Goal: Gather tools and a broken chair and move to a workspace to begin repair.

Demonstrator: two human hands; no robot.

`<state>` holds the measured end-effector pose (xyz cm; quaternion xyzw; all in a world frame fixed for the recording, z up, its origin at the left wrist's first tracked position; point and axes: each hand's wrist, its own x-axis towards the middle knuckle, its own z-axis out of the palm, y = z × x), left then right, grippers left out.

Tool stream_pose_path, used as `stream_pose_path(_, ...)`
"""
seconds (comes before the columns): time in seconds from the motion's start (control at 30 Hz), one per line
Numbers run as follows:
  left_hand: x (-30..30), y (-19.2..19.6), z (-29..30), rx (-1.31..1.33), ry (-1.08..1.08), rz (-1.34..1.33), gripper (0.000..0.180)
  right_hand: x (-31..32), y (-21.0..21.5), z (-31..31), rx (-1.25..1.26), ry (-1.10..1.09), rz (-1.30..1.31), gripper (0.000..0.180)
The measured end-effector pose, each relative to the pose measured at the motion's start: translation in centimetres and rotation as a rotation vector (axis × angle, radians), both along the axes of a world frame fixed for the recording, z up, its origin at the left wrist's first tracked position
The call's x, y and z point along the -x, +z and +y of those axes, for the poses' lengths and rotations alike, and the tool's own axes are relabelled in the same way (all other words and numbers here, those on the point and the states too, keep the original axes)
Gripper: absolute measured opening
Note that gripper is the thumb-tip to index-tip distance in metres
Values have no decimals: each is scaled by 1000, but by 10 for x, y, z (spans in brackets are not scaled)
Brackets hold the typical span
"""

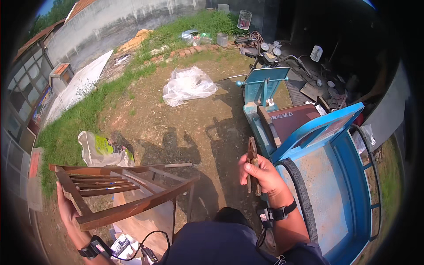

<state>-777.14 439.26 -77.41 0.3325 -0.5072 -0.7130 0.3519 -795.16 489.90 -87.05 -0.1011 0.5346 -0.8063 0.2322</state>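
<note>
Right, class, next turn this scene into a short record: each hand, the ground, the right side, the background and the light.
Left hand: at the left end of a wooden chair, fingers partly hidden behind it
Right hand: holding pliers, tip pointing away from the body
Ground: bare soil; crumpled clear plastic ahead, printed bag beyond the chair
Right side: blue trike with a cargo bed
Background: pale, stained wall
Light: sunny, shadows on the soil

Brt daylight, hard shadows point(172, 148) on dirt point(143, 117), upper R v. dark, fisheye-bent edges
</note>
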Motion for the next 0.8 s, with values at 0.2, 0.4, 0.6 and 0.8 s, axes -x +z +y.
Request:
stream_pose_path(0.2,183,-33,-80,22,-180,-5,38,182,-37,-13,-12,-77,-56,23)
stream_pose_path(0.4,390,-35,-90,-16,-58,95,35,379,-61,-50,-66,-96,-105,24)
stream_pose_path(0.6,592,-37,-120,-66,-111,127,33,566,-44,-95,-152,-34,-65,26)
stream_pose_path(0.8,811,-74,-175,-19,-208,160,41,744,-59,-136,-128,-75,-7,25)
